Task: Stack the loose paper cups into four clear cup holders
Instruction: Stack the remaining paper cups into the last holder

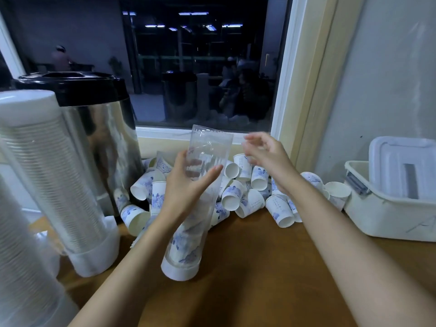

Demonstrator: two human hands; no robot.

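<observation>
A tall clear plastic cup holder with a white base, tilted on the brown wooden counter and part-filled with stacked cups, is gripped by the left hand. The right hand, blurred, is held open and empty above the heap of loose white-and-blue paper cups.

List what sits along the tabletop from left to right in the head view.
Full clear cup holder with white base → steel urn with black lid → partly filled clear cup holder held by the left hand → white lidded plastic bin.
</observation>
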